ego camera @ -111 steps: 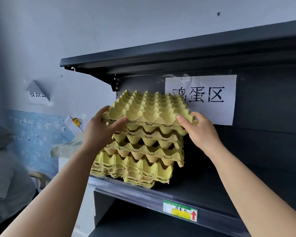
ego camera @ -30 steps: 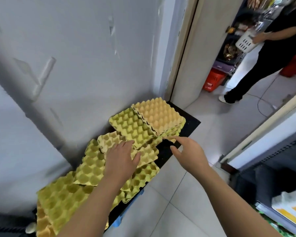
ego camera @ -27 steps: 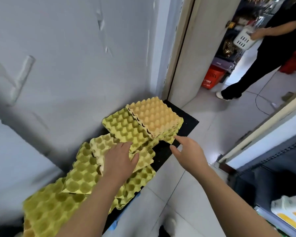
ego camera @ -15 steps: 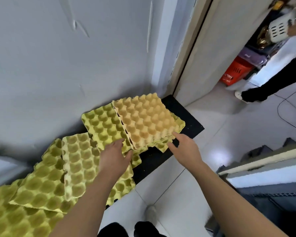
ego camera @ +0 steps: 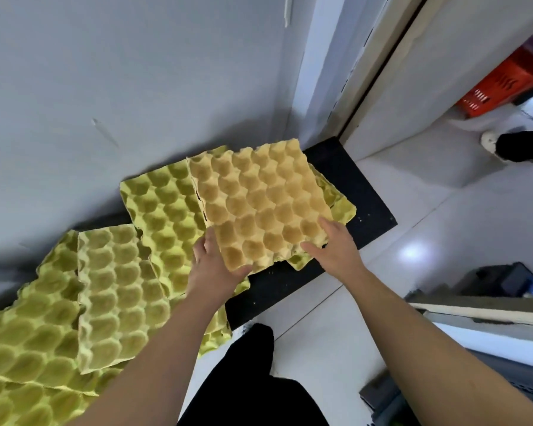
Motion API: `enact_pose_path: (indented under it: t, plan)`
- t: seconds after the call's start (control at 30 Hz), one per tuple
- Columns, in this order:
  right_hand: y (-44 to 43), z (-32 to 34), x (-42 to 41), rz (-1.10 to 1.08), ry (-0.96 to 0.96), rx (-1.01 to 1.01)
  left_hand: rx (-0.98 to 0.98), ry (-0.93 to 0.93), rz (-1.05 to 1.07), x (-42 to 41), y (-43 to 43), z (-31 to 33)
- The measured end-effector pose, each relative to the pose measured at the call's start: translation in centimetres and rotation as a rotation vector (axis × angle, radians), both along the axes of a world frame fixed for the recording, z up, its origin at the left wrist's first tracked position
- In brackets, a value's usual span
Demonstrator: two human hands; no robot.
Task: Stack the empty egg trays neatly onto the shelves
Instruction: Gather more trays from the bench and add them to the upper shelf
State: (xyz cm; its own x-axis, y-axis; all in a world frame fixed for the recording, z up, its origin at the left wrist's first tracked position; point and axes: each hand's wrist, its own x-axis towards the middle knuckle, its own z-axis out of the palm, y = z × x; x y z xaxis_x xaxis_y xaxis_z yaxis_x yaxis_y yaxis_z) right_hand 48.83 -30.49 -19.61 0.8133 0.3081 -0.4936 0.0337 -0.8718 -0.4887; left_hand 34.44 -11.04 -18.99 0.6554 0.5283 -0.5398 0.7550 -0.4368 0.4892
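Left hand (ego camera: 217, 272) grips the orange tray (ego camera: 259, 204) at its near-left corner, thumb on the rim, fingers tucked under (mostly hidden). Right hand (ego camera: 336, 250) pinches the near-right corner, fingers on top, thumb at the edge. Neither hand is free.

The tray lies on top of a small green pile (ego camera: 340, 199) on the mat (ego camera: 360, 192), near the mat's middle. Another green tray (ego camera: 163, 210) sits on the mat's left part, touching the orange one's left edge. A pale tray (ego camera: 117, 296) and more greens lie in a loose heap past the mat's left end. A red basket (ego camera: 505, 84) is well beyond the mat's right end. The shelf is not in view.

Step judged: picking up. Raise both corners together and keep the tray level. Pulp trays nest tight, so the greens beneath may cling. Either take them along as one squared set or shake them free low over the mat. Keep the cups up so it nests on the shelf.
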Motion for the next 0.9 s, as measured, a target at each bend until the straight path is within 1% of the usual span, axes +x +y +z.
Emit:
enact_pose_path:
  t: [0.23,0.37,0.43,0.57,0.63,0.73,0.9]
  plan:
    - [0.0,-3.9,3.8,-0.019,0.146,-0.053,-0.047,0.072,0.067,1.1,-0.3,-2.4]
    - [0.0,-5.1,5.3,-0.047,0.249,0.033,-0.079,0.088,0.098,0.8,-0.7,-2.7]
    - [-0.1,-5.3,5.7,-0.042,0.271,0.064,-0.101,0.078,0.127,0.9,-1.1,-2.5]
    - [-0.4,-4.3,6.2,0.006,0.193,0.130,-0.127,0.020,0.238,1.6,-1.9,-1.7]
    - [-0.5,-3.2,6.5,0.032,0.154,0.170,-0.134,-0.044,0.285,1.6,-2.4,-1.0]
    - [-0.5,-0.6,6.8,0.067,0.087,0.159,-0.150,-0.156,0.367,1.1,-3.3,0.6]
    - [0.9,5.5,6.3,0.202,-0.032,0.201,-0.046,-0.313,0.496,-1.1,-4.8,5.6]
